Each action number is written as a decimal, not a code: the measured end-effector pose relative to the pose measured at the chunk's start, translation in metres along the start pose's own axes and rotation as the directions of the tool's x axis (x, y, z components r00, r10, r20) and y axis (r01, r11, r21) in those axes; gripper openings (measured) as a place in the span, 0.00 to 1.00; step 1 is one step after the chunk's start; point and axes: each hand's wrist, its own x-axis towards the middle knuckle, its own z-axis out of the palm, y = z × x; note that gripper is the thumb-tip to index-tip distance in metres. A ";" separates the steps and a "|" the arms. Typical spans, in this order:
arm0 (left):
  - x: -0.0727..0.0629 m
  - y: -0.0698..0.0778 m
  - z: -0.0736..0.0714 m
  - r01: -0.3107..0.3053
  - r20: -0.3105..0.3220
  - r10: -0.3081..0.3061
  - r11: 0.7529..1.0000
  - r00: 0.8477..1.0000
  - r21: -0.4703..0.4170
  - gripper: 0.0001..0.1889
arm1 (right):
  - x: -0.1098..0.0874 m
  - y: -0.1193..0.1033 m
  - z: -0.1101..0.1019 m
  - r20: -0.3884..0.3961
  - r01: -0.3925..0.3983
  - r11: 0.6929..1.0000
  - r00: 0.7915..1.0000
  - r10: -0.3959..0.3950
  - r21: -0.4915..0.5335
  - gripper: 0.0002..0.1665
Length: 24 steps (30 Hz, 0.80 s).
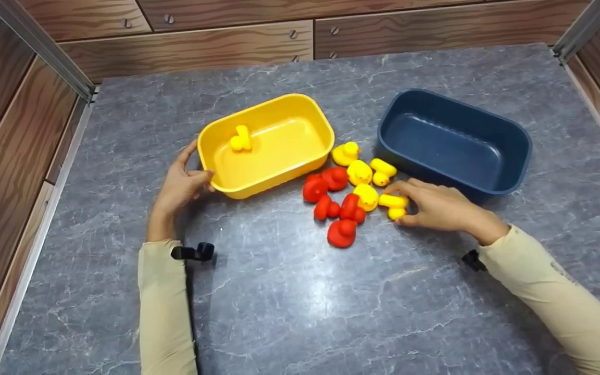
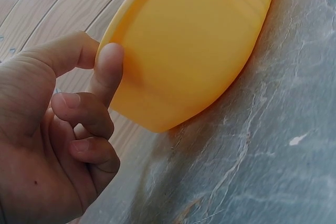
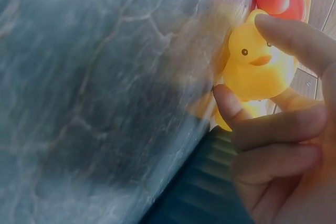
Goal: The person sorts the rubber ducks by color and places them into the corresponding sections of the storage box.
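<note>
My left hand (image 1: 176,183) grips the left end of a yellow bin (image 1: 287,148), with thumb and forefinger at its rim. Two other fingers curl beside the wall in the left wrist view. One yellow rubber duck (image 1: 241,139) lies inside that bin. On the tabletop, my right hand (image 1: 438,208) pinches another yellow duck (image 3: 257,72) between thumb and fingers, its face showing in the right wrist view. This duck is at the right edge of a cluster of several yellow ducks (image 1: 360,173) and several red ducks (image 1: 341,233).
A dark blue bin (image 1: 440,143) stands at the right, just beyond my right hand, with nothing in it. The grey marble-patterned table (image 1: 279,291) is bordered by wood-look panels (image 1: 216,44) at the back and sides. Black wrist mounts (image 1: 196,252) stick out by both sleeves.
</note>
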 end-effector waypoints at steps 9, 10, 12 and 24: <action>0.000 0.001 0.000 0.002 0.000 -0.002 1.000 1.000 0.001 0.45 | -0.011 0.000 -0.008 -0.055 0.032 0.998 0.998 -0.028 0.060 0.30; 0.000 0.001 0.000 0.001 -0.001 -0.001 1.000 1.000 0.001 0.45 | -0.012 0.000 -0.010 -0.062 0.037 0.997 0.998 -0.032 0.068 0.30; 0.000 0.001 0.000 -0.003 -0.002 0.003 1.000 1.000 0.000 0.45 | -0.014 0.000 -0.011 -0.080 0.054 0.995 0.996 -0.047 0.085 0.30; -0.002 0.002 0.002 -0.015 -0.004 0.015 1.000 1.000 -0.012 0.45 | -0.013 0.001 -0.012 -0.172 0.145 0.970 0.979 -0.112 0.193 0.32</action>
